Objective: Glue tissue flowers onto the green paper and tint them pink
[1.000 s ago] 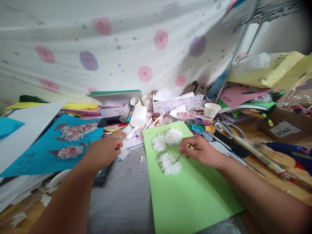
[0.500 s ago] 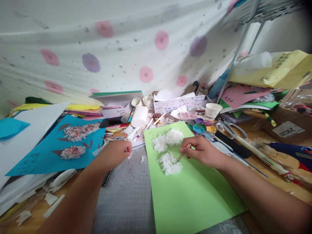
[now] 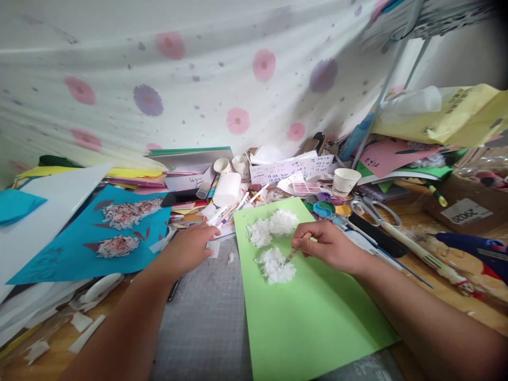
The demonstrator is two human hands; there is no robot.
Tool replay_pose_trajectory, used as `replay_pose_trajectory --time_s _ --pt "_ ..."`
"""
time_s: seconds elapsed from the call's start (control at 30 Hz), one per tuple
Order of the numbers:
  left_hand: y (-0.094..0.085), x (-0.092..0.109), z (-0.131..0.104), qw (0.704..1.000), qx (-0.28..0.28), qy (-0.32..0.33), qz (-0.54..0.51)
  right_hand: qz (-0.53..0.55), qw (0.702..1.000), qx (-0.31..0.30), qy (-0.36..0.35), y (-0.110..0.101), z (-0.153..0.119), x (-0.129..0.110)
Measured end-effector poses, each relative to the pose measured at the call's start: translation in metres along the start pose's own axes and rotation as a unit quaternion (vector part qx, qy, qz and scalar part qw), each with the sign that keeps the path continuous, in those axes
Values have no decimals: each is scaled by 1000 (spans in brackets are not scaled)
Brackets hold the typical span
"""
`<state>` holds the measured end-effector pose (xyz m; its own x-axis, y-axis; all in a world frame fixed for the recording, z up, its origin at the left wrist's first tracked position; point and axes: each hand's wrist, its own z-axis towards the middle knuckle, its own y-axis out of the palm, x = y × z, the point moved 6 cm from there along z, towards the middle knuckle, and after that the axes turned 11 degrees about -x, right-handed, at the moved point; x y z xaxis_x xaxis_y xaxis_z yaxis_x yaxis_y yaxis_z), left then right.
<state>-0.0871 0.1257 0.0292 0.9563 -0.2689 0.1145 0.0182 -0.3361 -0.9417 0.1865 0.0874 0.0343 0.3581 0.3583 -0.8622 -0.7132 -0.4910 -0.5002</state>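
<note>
My right hand (image 3: 327,244) pinches a thin patterned stick (image 3: 294,255). The stick's lower tip touches a tuft of crumpled white tissue paper (image 3: 273,267) on a light green sheet (image 3: 301,323). Two more white tufts (image 3: 282,222) sit just above it on the same sheet. To the left, over the edge of a grey cutting mat (image 3: 202,312), my left hand (image 3: 192,247) has its thumb and fingers apart. A small flat piece of white paper (image 3: 214,248) lies right at its fingertips, and a tiny white scrap (image 3: 230,257) rests nearby on the mat.
A blue sheet (image 3: 71,254) bearing speckled paper tufts lies at left. Paper cups (image 3: 346,181), pens (image 3: 226,211) and paint pots (image 3: 324,208) crowd the back. Scissors (image 3: 375,209), a blue glue gun (image 3: 476,246) and a cardboard box (image 3: 460,206) are at right.
My left hand has opened from a pinch on a small white piece, its fingers now spread beside white paper. My right hand and the stick have hardly moved.
</note>
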Motion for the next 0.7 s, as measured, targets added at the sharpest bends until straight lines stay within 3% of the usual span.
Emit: replay_pose_trajectory --time_s 0.27,0.37,0.5,0.6,0.7 --pt "-10 18 -3 998 20 19 -48 16 1000 7 -8 -1 1 -2" --pt "-8 44 -8 988 28 37 -144 30 999 14 -13 -3 2 -3" --pt "3 95 -9 915 18 122 -384 73 997 32 -8 -6 2 -2" --pt "14 123 -4 884 -17 139 -447 119 991 59 -9 -11 0 -1" --pt "22 135 -1 890 -42 145 -430 138 987 79 -12 -16 -1 1"
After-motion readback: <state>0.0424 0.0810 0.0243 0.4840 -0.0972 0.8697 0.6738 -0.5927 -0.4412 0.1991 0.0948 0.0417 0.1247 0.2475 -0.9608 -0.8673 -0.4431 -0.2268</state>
